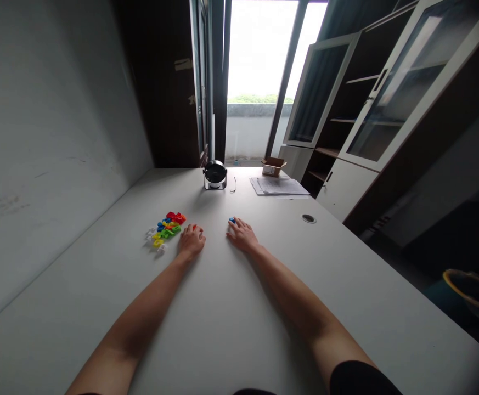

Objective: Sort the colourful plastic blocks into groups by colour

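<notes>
A heap of small plastic building pieces [168, 226] in red, blue, yellow, green, orange and white lies on the white table, to the left of my left hand [192, 240]. Its fingers are curled over an orange-red plastic piece [195, 226], which shows only in part. Farther right, my right hand [242, 236] rests low on the tabletop with its fingertips closed on a blue plastic piece [231, 220], most of it covered by the fingers. The two hands are apart. The exact shapes of both held pieces are too small to make out.
Toward the far edge of the table [206, 329] stand a round black device on a stand [215, 174], a short cable [234, 185], papers [280, 186] and an open cardboard box [273, 166]. A cable hole [308, 218] lies right. A wall borders the left; cabinets stand right.
</notes>
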The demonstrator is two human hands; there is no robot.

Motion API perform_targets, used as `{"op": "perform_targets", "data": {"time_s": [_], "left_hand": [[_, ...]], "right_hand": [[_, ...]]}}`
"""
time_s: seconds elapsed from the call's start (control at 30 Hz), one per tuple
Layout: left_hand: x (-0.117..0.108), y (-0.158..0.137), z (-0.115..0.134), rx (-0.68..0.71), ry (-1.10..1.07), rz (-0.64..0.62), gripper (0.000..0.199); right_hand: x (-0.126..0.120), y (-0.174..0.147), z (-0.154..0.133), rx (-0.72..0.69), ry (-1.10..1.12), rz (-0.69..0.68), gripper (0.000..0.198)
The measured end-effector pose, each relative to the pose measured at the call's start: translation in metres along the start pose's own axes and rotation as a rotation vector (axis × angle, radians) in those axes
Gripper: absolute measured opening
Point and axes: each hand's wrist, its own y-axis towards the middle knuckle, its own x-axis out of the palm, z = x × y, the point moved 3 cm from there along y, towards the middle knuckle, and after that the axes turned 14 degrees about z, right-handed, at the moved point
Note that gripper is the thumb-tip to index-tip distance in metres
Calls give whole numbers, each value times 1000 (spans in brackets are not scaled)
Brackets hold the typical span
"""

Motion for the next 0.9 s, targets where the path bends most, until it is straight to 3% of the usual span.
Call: {"op": "perform_targets", "data": {"time_s": [0.17,0.43,0.73,0.9], "left_hand": [[1,0,2,61,-32,-16,25],[-3,0,11,134,-140,-62,26],[-7,1,11,136,-135,-19,35],[-9,0,14,122,-152,-44,22]], "right_hand": [[3,2,2,23,6,-15,64],[4,1,6,32,58,76,61],[-7,-9,-2,-27,149,207,43],[-6,-11,-7,-46,202,216,35]]}}
